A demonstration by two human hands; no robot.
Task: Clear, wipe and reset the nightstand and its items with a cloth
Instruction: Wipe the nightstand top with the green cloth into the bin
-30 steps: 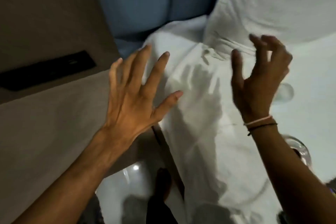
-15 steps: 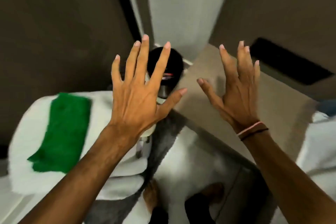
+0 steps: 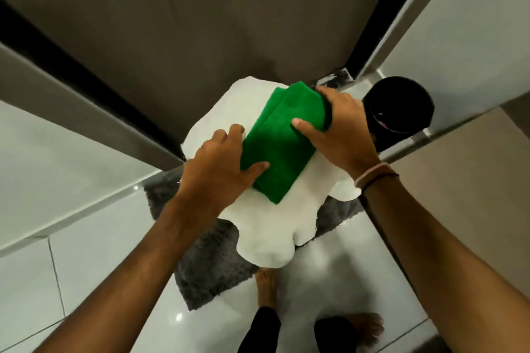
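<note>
A folded green cloth (image 3: 282, 140) lies on top of the nightstand, which is draped with a white cover (image 3: 266, 226). My left hand (image 3: 220, 169) grips the cloth's near left edge, thumb on top and fingers curled around the side. My right hand (image 3: 339, 129) grips the cloth's far right end, thumb on the green surface and fingers wrapped over its edge. A pale band and a dark band sit on my right wrist.
A round black object (image 3: 400, 107) stands right of the nightstand, close behind my right hand. A grey shaggy rug (image 3: 206, 264) lies under the nightstand on glossy white tiles. Dark wall panels rise behind. My bare feet (image 3: 265, 286) are below the nightstand.
The view swung from the bed to the nightstand. Both hands, spread open in the air before, have come down and closed on the green cloth.
</note>
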